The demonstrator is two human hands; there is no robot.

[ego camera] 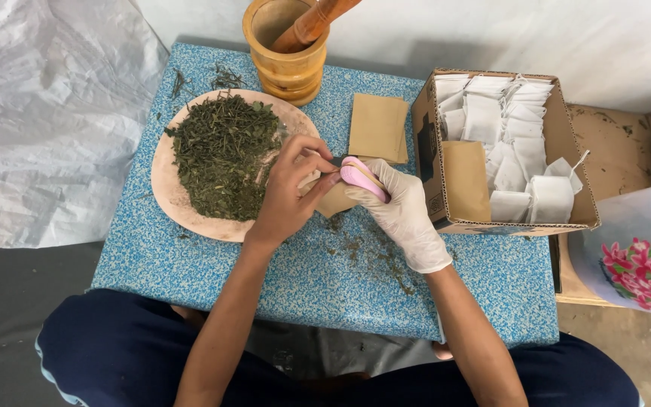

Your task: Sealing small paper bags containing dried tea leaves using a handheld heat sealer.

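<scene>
Left hand point(289, 181), bare: pinching brown pouch point(337, 197) beside herb plate point(169, 188). Right hand point(397, 203), gloved: clamped on pink scoop point(361, 178), touching pouch. Hands together, right of plate.

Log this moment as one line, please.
left hand: holds brown sachet | right hand: gloved, holds pink scoop | plate: dried herbs

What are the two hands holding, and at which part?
The gloved right hand holds a pink scoop by its handle. The bare left hand pinches the top edge of a small brown paper pouch with its fingers.
</scene>
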